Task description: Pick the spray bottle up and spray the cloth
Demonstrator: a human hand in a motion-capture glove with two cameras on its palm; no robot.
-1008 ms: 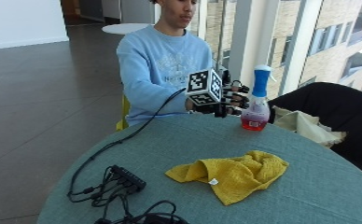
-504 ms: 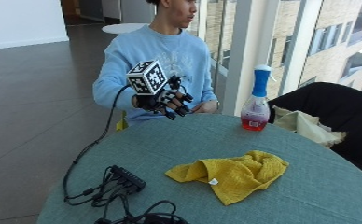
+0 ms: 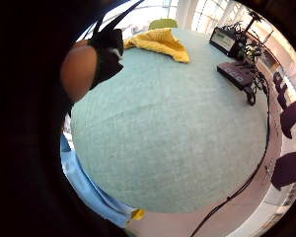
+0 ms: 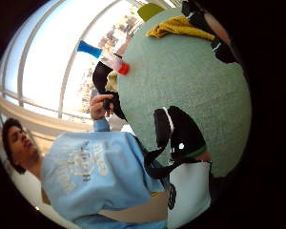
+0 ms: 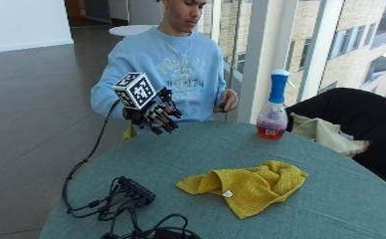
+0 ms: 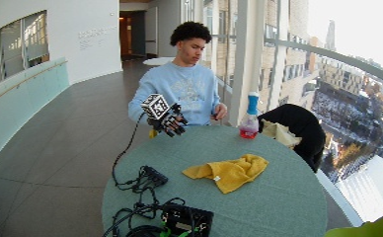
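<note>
The spray bottle (image 5: 272, 112), clear with red liquid and a blue head, stands upright at the far edge of the round green table (image 5: 199, 154). The same bottle (image 4: 105, 55) shows in the thumb side palm view. A crumpled yellow cloth (image 5: 246, 184) lies in the middle of the table, well apart from the bottle. My gloved right hand (image 5: 156, 112) hovers over the table's edge by the person's chest, far left of the bottle, fingers loosely spread and holding nothing. The bare left hand (image 5: 228, 99) stays near the chest. The cloth (image 3: 160, 42) also appears in the little finger side view.
A black power strip with tangled cables (image 5: 133, 191) lies at the table's front left, and a black box (image 6: 185, 219) sits at its near edge. A chair draped with a black jacket (image 5: 352, 114) and beige fabric (image 5: 325, 134) stands right of the bottle.
One second ago my gloved hand was at the spray bottle. It has since moved left, away from it, to the table's edge. The bottle stays standing where it was.
</note>
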